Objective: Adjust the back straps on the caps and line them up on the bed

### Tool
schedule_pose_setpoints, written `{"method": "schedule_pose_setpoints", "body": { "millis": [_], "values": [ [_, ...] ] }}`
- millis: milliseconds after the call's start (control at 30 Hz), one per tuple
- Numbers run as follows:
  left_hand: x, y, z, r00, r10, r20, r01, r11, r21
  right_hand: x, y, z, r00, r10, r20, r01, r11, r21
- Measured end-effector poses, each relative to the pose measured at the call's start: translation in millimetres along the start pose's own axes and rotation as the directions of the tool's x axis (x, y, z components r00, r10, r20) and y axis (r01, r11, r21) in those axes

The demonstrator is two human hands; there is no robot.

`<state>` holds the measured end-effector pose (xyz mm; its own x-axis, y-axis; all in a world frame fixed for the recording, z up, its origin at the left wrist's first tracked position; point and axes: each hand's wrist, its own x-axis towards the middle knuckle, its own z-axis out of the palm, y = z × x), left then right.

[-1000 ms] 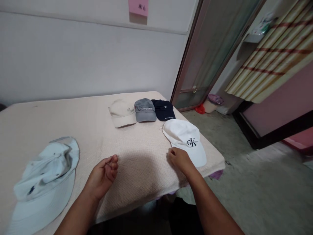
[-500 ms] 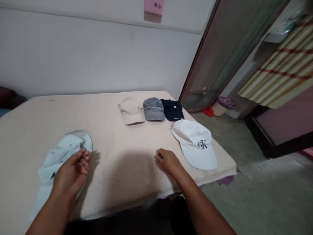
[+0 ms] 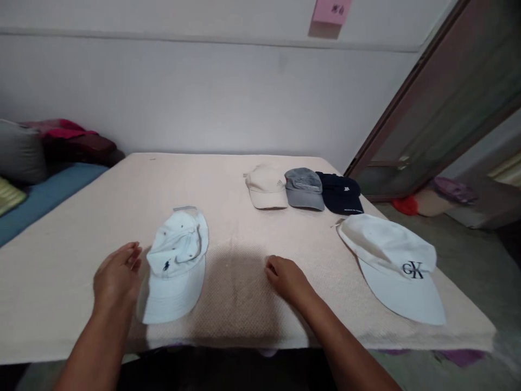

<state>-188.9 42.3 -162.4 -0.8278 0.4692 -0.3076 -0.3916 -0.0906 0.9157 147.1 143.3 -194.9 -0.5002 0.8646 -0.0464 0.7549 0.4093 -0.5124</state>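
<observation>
A pale blue-white baseball cap [image 3: 175, 260] with a small dark emblem lies on the covered table, brim toward me. Just left of it is my left hand [image 3: 118, 277], its fingers loosely bent and a little apart, holding nothing I can see. My right hand [image 3: 288, 279] rests near the table's front, curled into a fist with nothing showing in it. To its right sits a white cap [image 3: 391, 244] with dark "CK"-like lettering, brim toward the front right. Farther back, a beige cap [image 3: 266, 184], a grey cap [image 3: 304, 187] and a navy cap [image 3: 341, 193] stand side by side.
The table wears a cream textured cover [image 3: 195, 179] and meets a white wall [image 3: 203, 98] at the back. A pink note [image 3: 331, 11] hangs there. Cushions [image 3: 20, 152] lie at far left. Beyond the right edge are a framed door [image 3: 439, 108] and a floor-level bin [image 3: 435, 201].
My view has turned left, so the table and caps appear farther right. My left hand has moved from over the pale cap to its left side, fingers loosening. My right hand remains curled.
</observation>
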Motion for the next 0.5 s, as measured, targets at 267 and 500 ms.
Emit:
{"method": "schedule_pose_setpoints", "body": {
  "millis": [267,500],
  "values": [
    [-9.7,-3.9,-0.5,0.988,-0.084,0.131,0.039,0.949,0.313,11.3,-32.8,21.1,0.997,-0.019,0.075,0.002,0.974,0.226],
    [-37.8,-7.8,19.6,0.815,-0.349,0.463,0.198,0.918,0.343,14.3,-45.5,33.5,0.977,0.013,0.211,-0.149,0.748,0.647]
  ]
}}
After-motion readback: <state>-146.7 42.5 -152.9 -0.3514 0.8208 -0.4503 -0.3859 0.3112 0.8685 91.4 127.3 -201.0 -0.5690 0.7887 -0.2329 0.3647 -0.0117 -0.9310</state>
